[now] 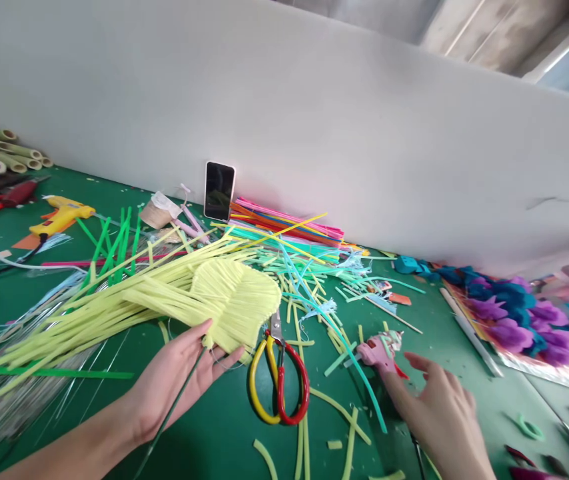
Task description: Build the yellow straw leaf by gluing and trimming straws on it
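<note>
Pale-yellow leaf-shaped piece in left hand's loosely curled grip

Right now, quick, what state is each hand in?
Left hand: holding the yellow leaf shape.
Right hand: open at the pink glue gun; contact unclear.

1 head-worn camera looks forward and down, from close above the green table, toward its far edge.

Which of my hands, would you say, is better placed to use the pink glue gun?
Probably the right hand: it is at the pink glue gun, while the left hand holds the yellow leaf-like piece.
</note>
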Motion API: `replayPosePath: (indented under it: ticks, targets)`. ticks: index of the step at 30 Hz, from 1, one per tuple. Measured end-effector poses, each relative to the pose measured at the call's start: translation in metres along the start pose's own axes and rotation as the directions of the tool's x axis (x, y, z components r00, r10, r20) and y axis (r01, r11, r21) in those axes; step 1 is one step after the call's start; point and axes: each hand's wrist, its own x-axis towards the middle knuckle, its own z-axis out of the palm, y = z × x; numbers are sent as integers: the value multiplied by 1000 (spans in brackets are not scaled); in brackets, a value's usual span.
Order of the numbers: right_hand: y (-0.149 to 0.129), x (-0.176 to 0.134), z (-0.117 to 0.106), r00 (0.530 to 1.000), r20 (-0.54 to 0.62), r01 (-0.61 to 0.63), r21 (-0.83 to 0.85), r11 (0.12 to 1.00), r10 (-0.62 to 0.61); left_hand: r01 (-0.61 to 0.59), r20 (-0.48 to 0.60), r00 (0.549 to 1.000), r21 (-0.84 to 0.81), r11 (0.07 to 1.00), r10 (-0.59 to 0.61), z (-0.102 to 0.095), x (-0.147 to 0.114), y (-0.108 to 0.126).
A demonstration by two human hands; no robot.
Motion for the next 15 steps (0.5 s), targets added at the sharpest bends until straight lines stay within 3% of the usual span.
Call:
replayPosePath:
  ticks: [2,5,9,12,15]
  targets:
    - [3,-1,10,997,73,23,-59,998,-19,24,-34,999,19,1000,-24,0,1,1]
    - [2,-4,16,993,80,88,-78,993,-81,49,-71,996,23,999,-48,0,1,3]
    - [-4,-3,3,997,78,15,-65,998,-10,62,-60,996,0,998,-62,1,2,5]
    - [-8,-5,-12,996,-38,-82,-46,996,80,88,-42,995,-41,995,-90,1,3,5]
    - [-13,-17,-17,979,-177,-93,23,995,96,132,11,991,-92,987,-132,0,5,7]
